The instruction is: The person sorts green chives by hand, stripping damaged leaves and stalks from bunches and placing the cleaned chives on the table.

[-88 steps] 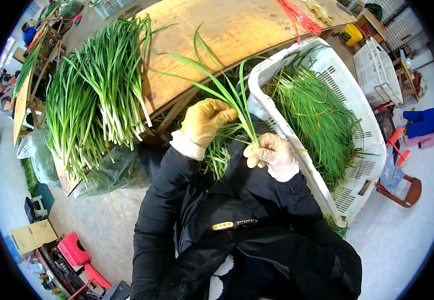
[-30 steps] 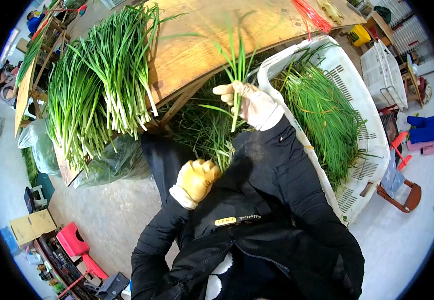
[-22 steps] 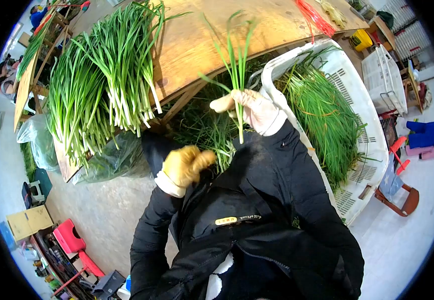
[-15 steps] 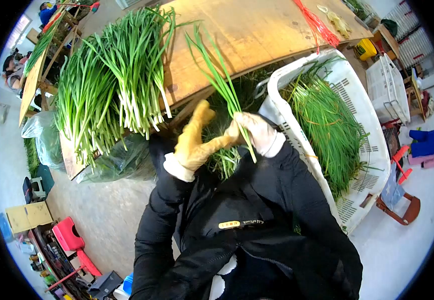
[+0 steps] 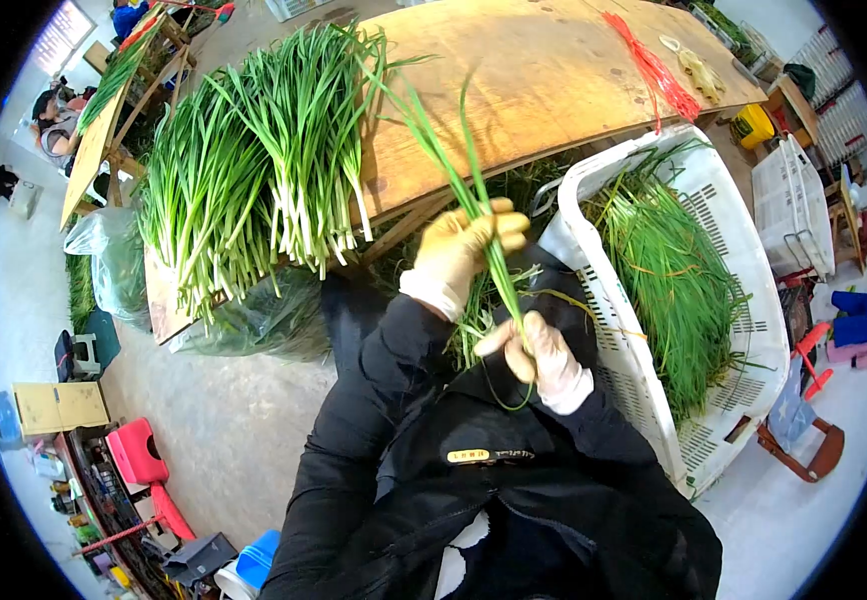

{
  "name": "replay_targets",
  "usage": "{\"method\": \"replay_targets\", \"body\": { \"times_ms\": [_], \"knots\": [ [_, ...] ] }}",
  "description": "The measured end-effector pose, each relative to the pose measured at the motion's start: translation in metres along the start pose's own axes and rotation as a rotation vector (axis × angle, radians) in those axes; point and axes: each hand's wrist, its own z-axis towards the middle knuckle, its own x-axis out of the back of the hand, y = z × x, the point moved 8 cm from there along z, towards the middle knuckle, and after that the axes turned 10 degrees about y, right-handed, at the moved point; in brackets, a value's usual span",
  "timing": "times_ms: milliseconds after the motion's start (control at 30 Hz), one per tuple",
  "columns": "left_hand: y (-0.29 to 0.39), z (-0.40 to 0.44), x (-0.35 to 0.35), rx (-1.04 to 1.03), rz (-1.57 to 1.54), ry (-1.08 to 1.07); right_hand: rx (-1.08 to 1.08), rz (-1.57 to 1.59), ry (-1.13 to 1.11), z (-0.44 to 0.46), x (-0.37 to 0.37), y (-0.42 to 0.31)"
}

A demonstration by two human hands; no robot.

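- Holding thin stalks (image 5: 505, 278) in both hands, at the gap between table (image 5: 514, 80) and crate (image 5: 769, 345).
- With the left hand (image 5: 457, 247), grasping partway up, stalks between thumb and fingers; how tightly, cannot tell.
- With the right hand (image 5: 548, 367), pinching the near end, index finger pointing out to the left.
- Slanting along the long axis from near right, at the right hand, to far left, past the left hand, leaf tips splitting apart across the table in view.
- From the right hand's pinch, then, reaching far and left to the free leaf tips; closer to those tips with the left hand.
- At left on the table, near the left hand but apart, a heap (image 5: 304, 150), pale ends near, leaves far.
- At right, close to the right hand, the crate with more greens (image 5: 669, 290) inside.
- Far right on the table, red string (image 5: 654, 70).
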Motion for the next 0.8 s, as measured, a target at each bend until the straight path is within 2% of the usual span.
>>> {"method": "replay_targets", "body": {
  "times_ms": [33,67,100,167,200,267,333,400,433,467,533,600,667,700,733,800],
  "knots": [
    [0.010,0.006,0.007,-0.072,-0.028,0.026,-0.031,-0.016,-0.034,-0.008,-0.001,0.014],
    [0.026,0.009,0.014,-0.148,-0.059,0.051,-0.080,0.036,-0.144,-0.025,-0.015,-0.001],
    [0.035,0.008,0.025,-0.164,-0.077,0.122,-0.079,0.017,-0.164,-0.035,-0.017,0.012],
    [0.054,0.004,0.029,-0.168,0.007,0.131,-0.085,0.029,-0.198,-0.042,-0.016,0.021],
    [0.059,0.002,0.031,-0.183,0.041,0.129,-0.012,-0.081,-0.203,-0.035,-0.006,0.018],
    [0.063,0.000,0.029,-0.192,0.053,0.106,0.773,-0.681,-0.059,-0.017,0.000,-0.030],
    [0.064,-0.007,0.025,-0.187,0.011,0.077,0.734,-0.946,0.045,0.006,0.021,-0.054],
    [0.060,-0.009,0.021,-0.166,0.003,0.080,0.549,-0.768,0.158,0.026,0.033,-0.070],
    [0.059,-0.010,0.020,-0.169,0.004,0.084,0.578,-0.698,0.183,0.032,0.024,-0.080],
    [0.059,-0.010,0.019,-0.172,0.004,0.087,0.438,-0.582,0.144,0.043,0.017,-0.069],
    [0.059,-0.011,0.017,-0.175,-0.009,0.089,0.488,-0.694,0.079,0.061,0.000,-0.056],
    [0.064,-0.014,0.020,-0.186,-0.015,0.094,0.512,-0.668,0.086,0.066,-0.005,-0.049],
    [0.067,-0.015,0.026,-0.211,-0.040,0.098,0.683,-0.515,0.199,0.062,0.000,-0.057],
    [0.067,-0.014,0.027,-0.222,-0.060,0.082,0.696,-0.444,0.235,0.064,0.005,-0.048],
    [0.067,-0.015,0.026,-0.225,-0.060,0.082,0.571,-0.237,0.287,0.064,0.009,-0.040],
    [0.069,-0.016,0.023,-0.258,-0.084,0.095,0.543,-0.068,0.390,0.062,0.018,-0.031]
  ]
}}
